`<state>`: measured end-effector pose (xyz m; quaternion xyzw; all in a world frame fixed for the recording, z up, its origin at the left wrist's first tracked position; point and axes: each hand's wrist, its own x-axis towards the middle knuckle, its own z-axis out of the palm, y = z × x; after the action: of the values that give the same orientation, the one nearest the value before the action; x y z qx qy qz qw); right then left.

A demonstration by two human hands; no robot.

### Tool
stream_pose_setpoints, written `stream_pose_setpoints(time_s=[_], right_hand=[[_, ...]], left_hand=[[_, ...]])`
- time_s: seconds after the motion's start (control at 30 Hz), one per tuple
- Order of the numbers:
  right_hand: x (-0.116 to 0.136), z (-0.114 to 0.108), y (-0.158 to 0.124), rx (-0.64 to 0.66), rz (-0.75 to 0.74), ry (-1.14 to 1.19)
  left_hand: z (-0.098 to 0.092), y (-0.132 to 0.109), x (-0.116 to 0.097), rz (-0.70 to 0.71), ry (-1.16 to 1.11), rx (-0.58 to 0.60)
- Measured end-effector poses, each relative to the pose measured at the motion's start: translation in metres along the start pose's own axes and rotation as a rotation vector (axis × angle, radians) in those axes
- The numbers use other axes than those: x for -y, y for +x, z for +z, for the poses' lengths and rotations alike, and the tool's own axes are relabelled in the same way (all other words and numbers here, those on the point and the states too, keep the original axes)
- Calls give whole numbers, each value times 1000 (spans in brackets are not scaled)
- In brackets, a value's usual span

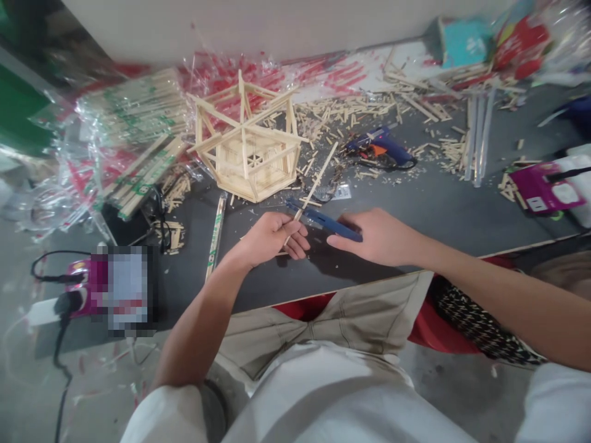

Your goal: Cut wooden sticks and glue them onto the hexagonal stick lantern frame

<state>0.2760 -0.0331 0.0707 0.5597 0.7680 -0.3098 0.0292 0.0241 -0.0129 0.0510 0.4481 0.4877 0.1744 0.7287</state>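
To the left of the left fingers, a wrapped stick packet (215, 237) lies on the table; ahead of them and a little left stands the wooden frame (241, 126). The left hand (272, 237) pinches the lower end of the thin wooden stick (323, 172), whose long axis runs from these fingers forward and to the right. Just ahead of the pinch, the stick crosses the nose of the blue hand tool (330, 224); whether it sits between the jaws, I cannot tell. The left hand is thus nearer to this crossing. The right hand (378, 234) has its fingers closed around the tool's handle.
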Motion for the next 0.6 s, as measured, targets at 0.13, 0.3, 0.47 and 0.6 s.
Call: stream_pose_setpoints(time_s=[0.13,0.3,0.47,0.6], right_hand=[[2,-4,2,29,-19,-46],[0,-3,6,66,-23,-90],[-3,0,9,71,-38,-128],[1,-1,10,84,-35,-169]], left_hand=[[0,0,-2,-7,27,-16],[-1,-1,0,-19,-8,21],[-1,-3,1,-23,-33,24],[1,-6,0,-21,-4,15]])
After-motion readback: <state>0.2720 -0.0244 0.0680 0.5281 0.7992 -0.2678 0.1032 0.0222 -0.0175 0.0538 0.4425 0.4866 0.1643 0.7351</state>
